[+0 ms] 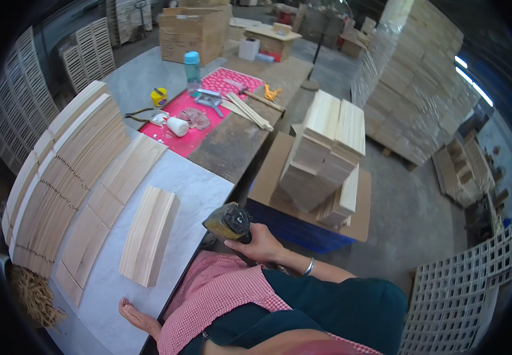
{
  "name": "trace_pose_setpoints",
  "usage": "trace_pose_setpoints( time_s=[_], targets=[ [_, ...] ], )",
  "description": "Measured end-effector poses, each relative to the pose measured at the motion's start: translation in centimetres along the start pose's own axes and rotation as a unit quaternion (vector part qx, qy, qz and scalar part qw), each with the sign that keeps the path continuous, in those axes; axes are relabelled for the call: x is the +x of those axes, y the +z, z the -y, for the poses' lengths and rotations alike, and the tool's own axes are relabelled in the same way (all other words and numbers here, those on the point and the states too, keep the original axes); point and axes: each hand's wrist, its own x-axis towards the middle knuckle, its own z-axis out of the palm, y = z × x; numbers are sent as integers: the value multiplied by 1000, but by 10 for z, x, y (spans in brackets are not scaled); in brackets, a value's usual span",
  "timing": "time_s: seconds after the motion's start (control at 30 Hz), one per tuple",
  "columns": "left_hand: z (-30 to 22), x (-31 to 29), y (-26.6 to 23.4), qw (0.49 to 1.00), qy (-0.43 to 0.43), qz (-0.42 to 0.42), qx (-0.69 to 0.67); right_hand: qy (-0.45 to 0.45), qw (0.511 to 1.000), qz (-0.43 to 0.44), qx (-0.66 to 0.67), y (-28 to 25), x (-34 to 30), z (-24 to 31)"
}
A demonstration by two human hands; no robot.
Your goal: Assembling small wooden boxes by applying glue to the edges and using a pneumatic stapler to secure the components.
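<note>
My right hand (262,242) is wrapped round a yellow-and-black handheld power tool (230,222), held just off the table's edge. I cannot make out its exact kind. My left hand (139,316) rests by the near edge of the white marbled tabletop (105,325), holding nothing, its fingers loosely stretched out. Beyond it lies a stack of pale wooden boards (149,236). To the left of that stack, flat wooden panels (99,216) lie in a row. Farther left stands a long row of thin wooden slats (69,177).
A cardboard-topped blue bin (303,228) bears stacked wood blocks (321,154) at the right. Pliers (139,114), a white bottle (177,126), a hammer (262,99) and a blue-capped bottle (192,68) stand or lie on the far table. Wood shavings (34,293) are at the near left.
</note>
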Motion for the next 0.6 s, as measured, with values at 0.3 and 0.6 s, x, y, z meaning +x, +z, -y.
trace_pose_setpoints(
  time_s=[0.3,0.6],
  targets=[
    [6,12,-2,998,6,18,65,19,997,-69,32,-34,-21,-29],
    [24,27,-10,999,15,13,45,56,991,-114,34,-55,-35,-61]
  ],
)
